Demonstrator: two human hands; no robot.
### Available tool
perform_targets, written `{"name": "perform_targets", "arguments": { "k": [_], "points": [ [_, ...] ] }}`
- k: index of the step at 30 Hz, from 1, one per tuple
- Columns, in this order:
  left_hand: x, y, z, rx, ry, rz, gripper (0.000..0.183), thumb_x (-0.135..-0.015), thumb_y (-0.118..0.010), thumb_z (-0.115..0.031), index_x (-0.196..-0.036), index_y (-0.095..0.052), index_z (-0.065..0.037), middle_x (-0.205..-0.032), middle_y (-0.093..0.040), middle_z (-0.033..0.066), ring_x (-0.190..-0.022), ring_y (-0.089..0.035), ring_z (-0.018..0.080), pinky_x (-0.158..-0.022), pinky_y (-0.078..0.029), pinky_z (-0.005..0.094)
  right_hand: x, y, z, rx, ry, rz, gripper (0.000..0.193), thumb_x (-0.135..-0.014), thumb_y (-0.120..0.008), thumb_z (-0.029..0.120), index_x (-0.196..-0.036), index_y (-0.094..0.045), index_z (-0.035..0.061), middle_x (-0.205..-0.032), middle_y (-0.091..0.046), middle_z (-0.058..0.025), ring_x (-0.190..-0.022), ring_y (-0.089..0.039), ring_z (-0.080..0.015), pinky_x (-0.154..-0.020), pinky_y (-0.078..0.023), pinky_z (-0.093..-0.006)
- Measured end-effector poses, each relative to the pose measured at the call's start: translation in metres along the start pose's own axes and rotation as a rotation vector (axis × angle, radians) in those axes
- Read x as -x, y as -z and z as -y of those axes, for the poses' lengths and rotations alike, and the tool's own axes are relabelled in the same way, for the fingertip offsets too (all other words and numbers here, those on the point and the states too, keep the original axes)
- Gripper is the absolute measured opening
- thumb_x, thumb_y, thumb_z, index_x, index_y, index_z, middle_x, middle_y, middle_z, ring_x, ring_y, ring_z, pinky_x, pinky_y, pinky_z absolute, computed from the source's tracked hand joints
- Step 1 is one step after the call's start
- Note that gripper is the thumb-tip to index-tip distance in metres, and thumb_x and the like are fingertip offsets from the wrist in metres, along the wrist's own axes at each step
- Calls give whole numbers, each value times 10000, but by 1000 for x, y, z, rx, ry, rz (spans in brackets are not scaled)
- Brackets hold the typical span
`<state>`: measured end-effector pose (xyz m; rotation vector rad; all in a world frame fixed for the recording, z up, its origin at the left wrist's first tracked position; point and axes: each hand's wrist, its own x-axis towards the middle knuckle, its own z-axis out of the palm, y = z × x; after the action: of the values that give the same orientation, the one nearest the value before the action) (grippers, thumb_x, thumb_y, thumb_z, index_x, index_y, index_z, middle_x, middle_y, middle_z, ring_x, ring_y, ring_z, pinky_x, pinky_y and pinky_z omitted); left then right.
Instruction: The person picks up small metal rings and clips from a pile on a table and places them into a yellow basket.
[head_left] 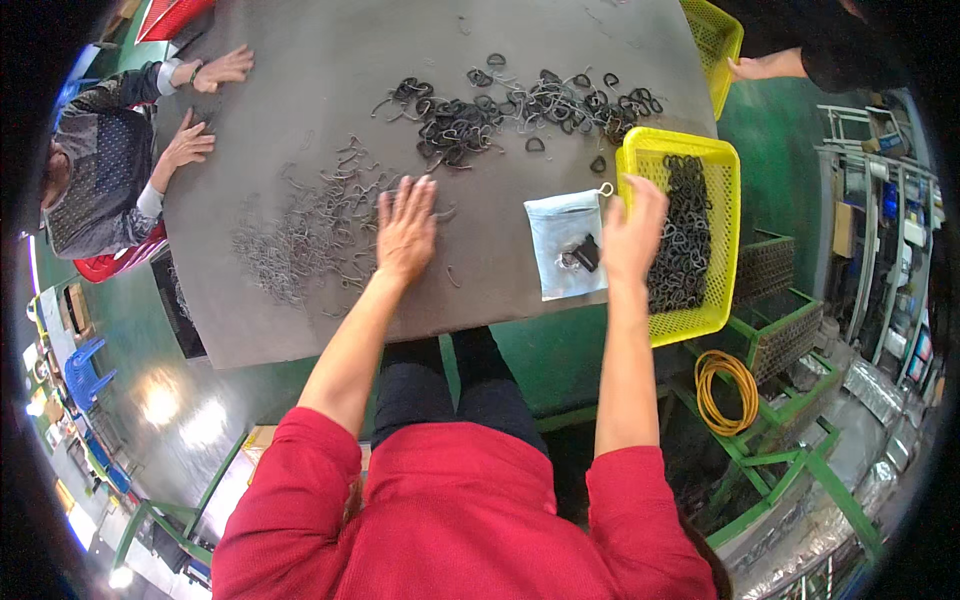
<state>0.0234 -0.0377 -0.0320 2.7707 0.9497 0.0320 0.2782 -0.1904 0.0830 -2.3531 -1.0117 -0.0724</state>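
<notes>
My left hand (407, 230) lies open and palm down on the grey table (490, 255), fingers spread, at the right edge of a scatter of small metal wire hooks (345, 200). My right hand (637, 228) is over the left rim of a yellow plastic basket (732, 260), its fingers curled together; what they hold, if anything, is hidden. A small pale ring-shaped piece (605, 189) shows beside its thumb. Black D-shaped rings (683, 240) fill much of the basket. Beyond my hands lies a mixed pile of black rings and wire hooks (460, 125).
A light blue pouch (562, 225) with a small black object (585, 253) on it lies left of the basket. A co-worker's hands (190, 140) rest at the table's left edge. Another person's hand (765, 66) touches a second yellow basket (712, 40). An orange coiled hose (727, 392) hangs lower right.
</notes>
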Motion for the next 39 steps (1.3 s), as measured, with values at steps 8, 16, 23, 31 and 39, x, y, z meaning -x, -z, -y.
{"name": "perform_targets", "arguments": {
  "k": [8,16,23,31,39],
  "points": [
    [68,26,133,-196,297,-52,544,-896,-415,-202,-1414,-269,-127,-1475,-240,30,-1377,-174,213,-1101,-114,496,-30,-137,95,-124,131,403,572,-702,-705,117,-1220,-463,116,-1262,-405,-135,-1167,-417,-331,-917,-422,-413],
    [3,52,111,-9,255,-329,446,-813,-549,-118,-1253,-476,-135,-1294,-445,46,-1216,-381,232,-995,-271,390,9,-188,123,45,294,490,323,-746,-658,185,-1056,-581,141,-1110,-529,-81,-1066,-512,-284,-858,-446,-425],
    [-140,39,103,330,121,-326,334,-797,-617,-163,-1120,-550,-110,-1128,-535,59,-1061,-492,253,-851,-421,376,-68,-166,135,-59,105,638,121,-754,-663,164,-875,-664,156,-949,-605,-93,-933,-588,-296,-795,-477,-418],
    [-160,43,97,410,182,-89,201,-766,-655,-180,-919,-594,-63,-915,-600,101,-907,-552,309,-788,-453,404,-105,-225,145,37,-2,496,169,-758,-681,189,-865,-602,84,-1034,-552,-103,-993,-546,-298,-792,-465,-416],
    [-155,61,147,1987,569,153,251,-845,-605,-195,-1034,-612,-30,-874,-611,24,-797,-590,113,-692,-484,262,-106,-214,138,-180,-81,485,181,-774,-649,183,-925,-594,101,-969,-582,-98,-941,-580,-292,-799,-469,-405]
  ]
}}
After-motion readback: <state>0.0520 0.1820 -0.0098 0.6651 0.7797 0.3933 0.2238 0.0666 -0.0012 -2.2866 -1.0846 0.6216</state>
